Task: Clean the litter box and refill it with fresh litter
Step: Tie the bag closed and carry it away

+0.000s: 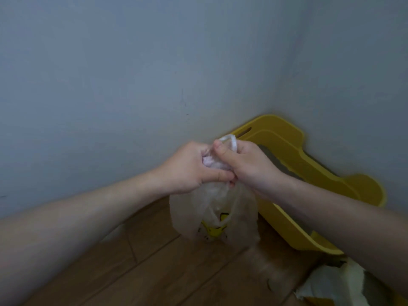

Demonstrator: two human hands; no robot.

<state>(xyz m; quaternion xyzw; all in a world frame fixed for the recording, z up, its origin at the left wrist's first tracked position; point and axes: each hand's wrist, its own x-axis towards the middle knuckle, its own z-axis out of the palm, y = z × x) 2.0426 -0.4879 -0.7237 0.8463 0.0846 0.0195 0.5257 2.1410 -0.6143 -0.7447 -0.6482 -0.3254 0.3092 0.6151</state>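
Above floorboards (154, 272), left hand (189, 168), right hand (249, 164) pinch bag (212, 206) (maybe knotted).

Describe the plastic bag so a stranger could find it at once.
In the wall corner stands a yellow litter box. Before it, the left hand and right hand hold a hanging plastic bag by its neck. Only it is translucent, with a yellow print.

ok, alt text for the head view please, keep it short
The left hand and right hand grip the bunched neck of a translucent plastic bag, which hangs over a wooden floor. Behind it, a yellow litter box sits in the corner between two grey walls.
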